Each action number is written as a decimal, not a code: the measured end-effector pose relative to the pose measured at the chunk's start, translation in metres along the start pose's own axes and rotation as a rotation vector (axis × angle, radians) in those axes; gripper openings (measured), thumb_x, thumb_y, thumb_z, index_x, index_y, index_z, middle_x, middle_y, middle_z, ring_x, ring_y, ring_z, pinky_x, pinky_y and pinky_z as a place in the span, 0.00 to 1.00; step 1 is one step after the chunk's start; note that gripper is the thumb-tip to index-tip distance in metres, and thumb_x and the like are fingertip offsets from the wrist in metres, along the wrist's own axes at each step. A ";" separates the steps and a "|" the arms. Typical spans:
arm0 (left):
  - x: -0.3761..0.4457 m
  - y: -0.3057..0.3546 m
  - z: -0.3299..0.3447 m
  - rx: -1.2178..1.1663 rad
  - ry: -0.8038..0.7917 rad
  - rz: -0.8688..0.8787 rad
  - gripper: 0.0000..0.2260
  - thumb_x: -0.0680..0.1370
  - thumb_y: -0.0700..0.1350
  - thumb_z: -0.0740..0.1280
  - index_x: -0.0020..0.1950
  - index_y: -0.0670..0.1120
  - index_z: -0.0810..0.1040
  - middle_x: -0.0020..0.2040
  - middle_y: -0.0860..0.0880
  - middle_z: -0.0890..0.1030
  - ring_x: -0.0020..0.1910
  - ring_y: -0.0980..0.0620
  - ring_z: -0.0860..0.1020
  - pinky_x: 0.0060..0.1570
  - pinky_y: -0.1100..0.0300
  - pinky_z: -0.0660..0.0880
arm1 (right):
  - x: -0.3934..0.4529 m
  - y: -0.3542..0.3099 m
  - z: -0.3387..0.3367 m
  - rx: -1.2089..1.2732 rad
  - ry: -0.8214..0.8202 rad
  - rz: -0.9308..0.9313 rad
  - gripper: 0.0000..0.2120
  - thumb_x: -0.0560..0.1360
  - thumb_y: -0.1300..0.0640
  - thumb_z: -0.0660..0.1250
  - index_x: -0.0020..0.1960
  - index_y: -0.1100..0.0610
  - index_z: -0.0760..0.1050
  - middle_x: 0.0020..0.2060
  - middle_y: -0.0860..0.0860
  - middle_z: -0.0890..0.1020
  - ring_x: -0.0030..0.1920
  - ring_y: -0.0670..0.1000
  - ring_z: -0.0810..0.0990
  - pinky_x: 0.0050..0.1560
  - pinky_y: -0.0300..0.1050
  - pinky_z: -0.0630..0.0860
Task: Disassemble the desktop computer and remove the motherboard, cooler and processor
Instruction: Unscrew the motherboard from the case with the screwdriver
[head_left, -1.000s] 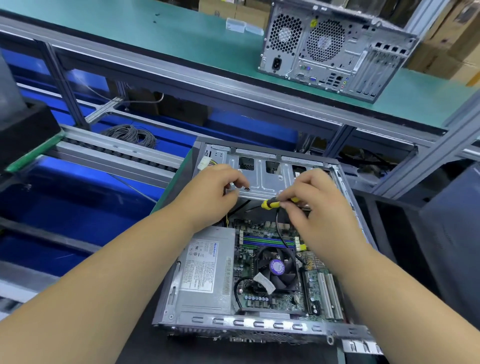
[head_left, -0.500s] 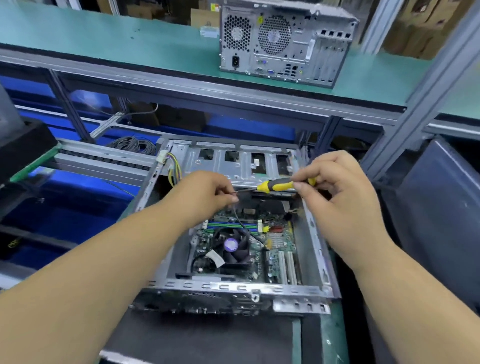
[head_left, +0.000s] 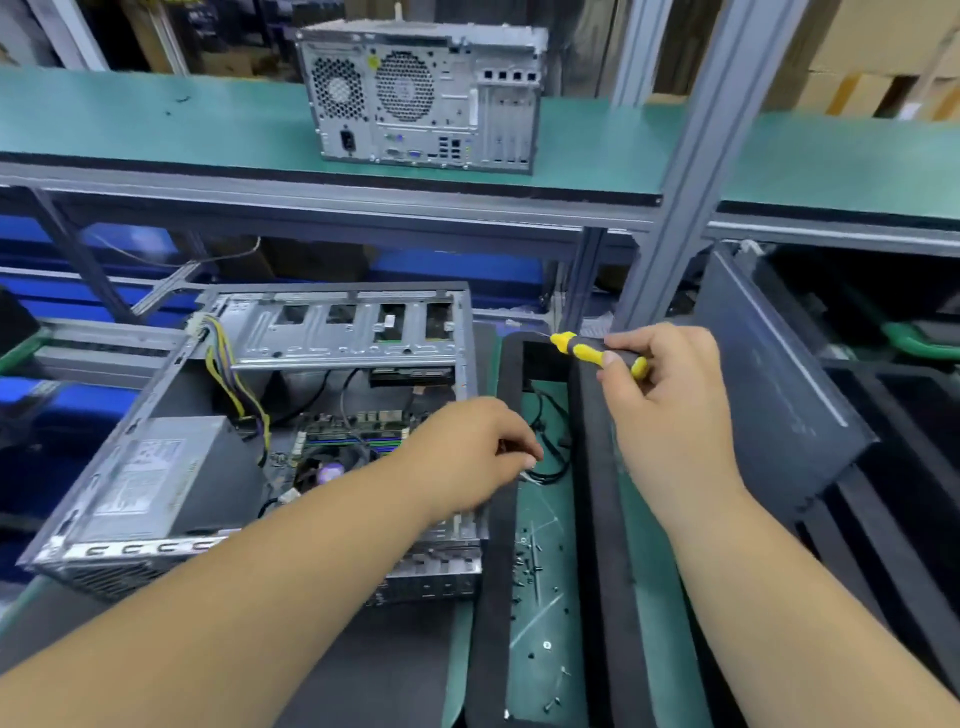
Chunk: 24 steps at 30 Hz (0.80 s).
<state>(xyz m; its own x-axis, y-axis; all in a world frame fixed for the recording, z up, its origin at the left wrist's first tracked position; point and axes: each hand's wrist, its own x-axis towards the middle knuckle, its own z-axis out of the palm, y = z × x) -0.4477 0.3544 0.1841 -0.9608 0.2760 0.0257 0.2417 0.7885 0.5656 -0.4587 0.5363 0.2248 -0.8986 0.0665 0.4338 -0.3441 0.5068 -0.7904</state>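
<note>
The open computer case (head_left: 332, 299) lies on its side at the left. Inside it I see the motherboard (head_left: 358, 426), the cooler fan (head_left: 332, 467) and the grey power supply (head_left: 150, 478). My left hand (head_left: 467, 447) hovers over the case's right edge, its fingertips pinched together on something small, seemingly a screw, just above the tray. My right hand (head_left: 670, 405) grips a yellow-and-black screwdriver (head_left: 576, 347), held up to the right of the case with its tip pointing left. My left forearm hides part of the board.
A black-rimmed tray (head_left: 493, 571) with a green floor holds several loose screws (head_left: 527, 564) and a black cable (head_left: 550, 457). A dark side panel (head_left: 769, 395) leans at the right. A second computer (head_left: 421, 98) stands on the green upper shelf. A grey post (head_left: 691, 171) rises behind.
Both hands have left the drive cage and moved right. The left hand now sits over the screw tray; the right hand has carried the screwdriver clear of the case. The view has swung right.
</note>
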 end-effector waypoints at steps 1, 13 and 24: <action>0.003 0.007 0.007 0.034 -0.027 0.017 0.06 0.77 0.47 0.69 0.51 0.55 0.84 0.41 0.61 0.75 0.43 0.60 0.76 0.49 0.64 0.73 | -0.002 0.005 -0.005 0.005 -0.001 0.031 0.05 0.76 0.59 0.67 0.50 0.50 0.76 0.50 0.47 0.70 0.43 0.38 0.73 0.42 0.25 0.67; 0.004 0.020 0.028 0.029 -0.009 -0.040 0.08 0.77 0.51 0.68 0.55 0.58 0.82 0.49 0.61 0.78 0.50 0.60 0.76 0.56 0.59 0.74 | -0.011 0.064 -0.022 0.852 -0.014 0.928 0.04 0.79 0.67 0.60 0.46 0.66 0.72 0.42 0.60 0.78 0.38 0.54 0.82 0.39 0.43 0.83; -0.011 0.011 0.022 -0.058 0.095 -0.022 0.09 0.77 0.45 0.67 0.52 0.58 0.82 0.48 0.61 0.78 0.51 0.66 0.74 0.52 0.75 0.66 | -0.045 0.150 0.012 0.380 -0.216 0.982 0.09 0.77 0.66 0.67 0.57 0.59 0.74 0.45 0.54 0.79 0.34 0.49 0.78 0.35 0.41 0.70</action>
<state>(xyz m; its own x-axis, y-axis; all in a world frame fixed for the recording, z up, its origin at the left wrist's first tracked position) -0.4316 0.3724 0.1722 -0.9749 0.2037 0.0894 0.2150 0.7596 0.6139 -0.4735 0.5989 0.0816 -0.8446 0.1263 -0.5203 0.5257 0.0113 -0.8506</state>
